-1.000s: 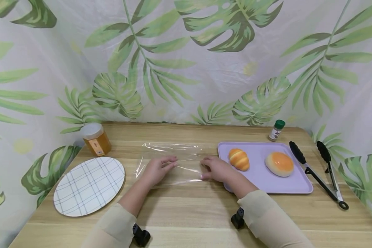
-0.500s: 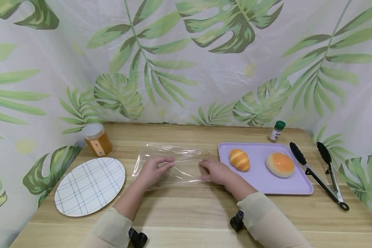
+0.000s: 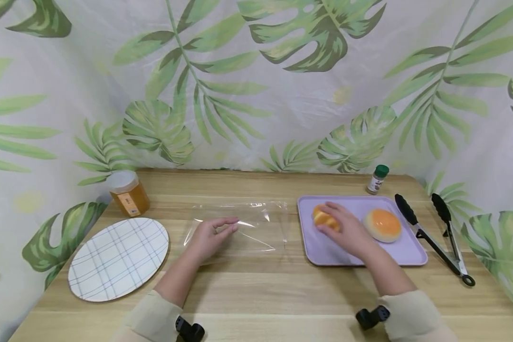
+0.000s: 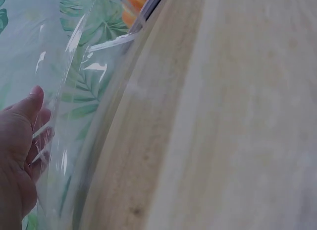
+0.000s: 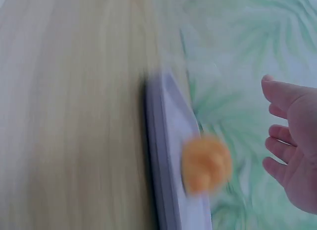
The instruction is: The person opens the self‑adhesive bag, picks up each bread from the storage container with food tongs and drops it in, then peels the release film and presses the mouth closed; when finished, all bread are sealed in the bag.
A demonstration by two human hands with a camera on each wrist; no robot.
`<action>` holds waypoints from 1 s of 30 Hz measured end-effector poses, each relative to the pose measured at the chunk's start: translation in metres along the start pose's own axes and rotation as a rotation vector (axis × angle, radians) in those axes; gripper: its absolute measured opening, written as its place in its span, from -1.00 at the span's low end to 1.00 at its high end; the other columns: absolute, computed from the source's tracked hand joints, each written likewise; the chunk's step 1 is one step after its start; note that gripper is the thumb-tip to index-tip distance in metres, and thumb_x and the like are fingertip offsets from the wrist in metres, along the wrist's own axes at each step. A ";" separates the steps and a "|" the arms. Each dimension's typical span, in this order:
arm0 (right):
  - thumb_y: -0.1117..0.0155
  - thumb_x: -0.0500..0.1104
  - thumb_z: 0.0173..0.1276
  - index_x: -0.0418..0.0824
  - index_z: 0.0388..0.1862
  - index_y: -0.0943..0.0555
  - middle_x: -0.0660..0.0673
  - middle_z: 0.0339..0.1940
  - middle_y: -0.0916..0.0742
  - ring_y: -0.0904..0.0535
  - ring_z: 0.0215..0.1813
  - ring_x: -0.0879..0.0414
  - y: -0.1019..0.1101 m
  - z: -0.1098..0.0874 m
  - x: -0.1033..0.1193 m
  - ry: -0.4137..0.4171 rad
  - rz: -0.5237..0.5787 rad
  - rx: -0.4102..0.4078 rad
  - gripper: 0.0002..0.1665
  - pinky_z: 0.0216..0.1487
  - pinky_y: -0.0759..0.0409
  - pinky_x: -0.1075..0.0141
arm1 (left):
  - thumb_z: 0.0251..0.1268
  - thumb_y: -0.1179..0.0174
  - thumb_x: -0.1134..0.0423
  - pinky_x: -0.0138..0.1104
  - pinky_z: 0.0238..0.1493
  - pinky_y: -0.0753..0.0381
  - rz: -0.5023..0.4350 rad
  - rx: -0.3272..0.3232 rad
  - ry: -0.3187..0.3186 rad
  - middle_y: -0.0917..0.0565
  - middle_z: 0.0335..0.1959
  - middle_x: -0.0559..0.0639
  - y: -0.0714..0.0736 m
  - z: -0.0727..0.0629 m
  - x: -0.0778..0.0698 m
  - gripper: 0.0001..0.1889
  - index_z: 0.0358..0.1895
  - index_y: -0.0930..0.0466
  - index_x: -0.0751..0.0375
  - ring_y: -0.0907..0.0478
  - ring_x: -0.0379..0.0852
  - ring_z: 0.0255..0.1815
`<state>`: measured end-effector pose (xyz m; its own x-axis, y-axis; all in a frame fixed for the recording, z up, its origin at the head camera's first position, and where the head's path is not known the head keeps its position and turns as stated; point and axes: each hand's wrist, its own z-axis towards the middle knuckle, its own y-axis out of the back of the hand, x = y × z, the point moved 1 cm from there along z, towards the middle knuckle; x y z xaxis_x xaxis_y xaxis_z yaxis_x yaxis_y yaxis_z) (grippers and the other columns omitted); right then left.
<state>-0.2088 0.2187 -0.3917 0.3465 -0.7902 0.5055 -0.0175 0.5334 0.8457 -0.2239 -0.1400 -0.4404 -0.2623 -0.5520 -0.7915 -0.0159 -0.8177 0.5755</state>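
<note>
My left hand point(image 3: 209, 237) holds the near left part of a clear plastic bag point(image 3: 256, 232) that lies on the table. In the left wrist view the plastic's shine crosses its curled fingers, and the thumb lies outside. Over a lilac tray point(image 3: 312, 254) my right hand point(image 3: 346, 232) reaches above a small croissant-shaped bread point(image 3: 322, 218), partly hiding it. The right wrist view shows that hand point(image 5: 297, 136) with thumb and fingers spread, apart from the blurred bread point(image 5: 205, 163). A round bun point(image 3: 382, 225) sits on the tray's right half.
A checked oval board point(image 3: 119, 259) lies at left, with a honey-coloured jar point(image 3: 130, 194) behind it. Tongs point(image 3: 438, 242) rest spread to the tray's right. A green-capped spice bottle point(image 3: 377, 179) stands behind the tray, and a leaf-print cloth point(image 3: 239, 95) hangs behind the table.
My right hand has left the bag's right end and moved right, over the croissant-shaped bread. My left hand has shifted slightly left and stays at the bag.
</note>
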 end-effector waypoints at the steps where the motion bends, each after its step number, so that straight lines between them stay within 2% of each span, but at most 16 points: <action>1: -0.26 -0.05 0.41 -0.27 0.38 -0.40 -0.37 0.48 -0.34 -0.39 0.35 -0.40 0.008 -0.007 -0.008 -0.030 -0.007 -0.024 -0.36 0.30 -0.39 -0.29 | 0.31 -0.28 0.17 0.02 0.35 -0.46 -0.002 -0.004 0.003 -0.70 0.09 0.03 0.000 0.000 0.000 -0.73 0.02 -0.71 0.14 -0.57 0.11 0.24; 4: -0.23 -0.02 0.43 -0.31 0.39 -0.37 -0.42 0.48 -0.31 -0.32 0.36 -0.46 0.030 -0.026 -0.038 -0.112 -0.040 -0.102 -0.34 0.32 -0.30 -0.37 | 0.31 -0.28 0.17 0.03 0.36 -0.45 -0.010 -0.011 0.008 -0.70 0.09 0.04 0.001 -0.001 -0.001 -0.72 0.03 -0.70 0.14 -0.56 0.12 0.25; 9: -0.12 0.10 0.49 -0.40 0.41 -0.28 -0.56 0.44 -0.25 -0.16 0.37 -0.59 0.062 -0.058 -0.088 -0.257 -0.090 -0.174 -0.25 0.25 -0.18 -0.49 | 0.31 -0.28 0.15 0.02 0.36 -0.45 -0.021 -0.020 0.001 -0.71 0.09 0.03 0.001 0.000 0.001 -0.72 0.03 -0.70 0.12 -0.57 0.10 0.25; 16: -0.04 0.19 0.48 -0.60 0.45 -0.01 -0.73 0.38 -0.12 -0.01 0.38 -0.64 0.079 -0.091 -0.156 -0.471 -0.098 -0.228 0.01 0.31 -0.08 -0.48 | 0.33 -0.27 0.13 0.03 0.37 -0.44 -0.019 -0.014 0.009 -0.70 0.10 0.05 -0.001 0.000 0.002 -0.71 0.05 -0.69 0.13 -0.56 0.11 0.25; 22: -0.04 0.27 0.44 -0.61 0.48 0.19 -0.75 0.39 -0.04 0.05 0.39 -0.66 0.085 -0.105 -0.182 -0.637 -0.107 -0.201 0.17 0.32 -0.06 -0.48 | 0.32 -0.28 0.14 0.03 0.37 -0.44 -0.018 -0.019 0.007 -0.70 0.10 0.04 -0.001 0.000 0.004 -0.72 0.04 -0.70 0.13 -0.57 0.12 0.24; 30: -0.10 0.29 0.39 -0.59 0.48 0.22 -0.79 0.31 -0.14 -0.07 0.32 -0.69 0.083 -0.113 -0.199 -0.698 -0.099 -0.162 0.23 0.28 -0.16 -0.46 | 0.30 -0.29 0.19 0.02 0.34 -0.47 -0.016 -0.033 -0.034 -0.71 0.07 0.05 -0.003 0.001 0.004 -0.74 0.01 -0.71 0.17 -0.60 0.12 0.21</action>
<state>-0.1735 0.4538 -0.4412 -0.3412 -0.8168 0.4652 0.1406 0.4450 0.8844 -0.2256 -0.1397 -0.4452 -0.2945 -0.5336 -0.7928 0.0110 -0.8314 0.5556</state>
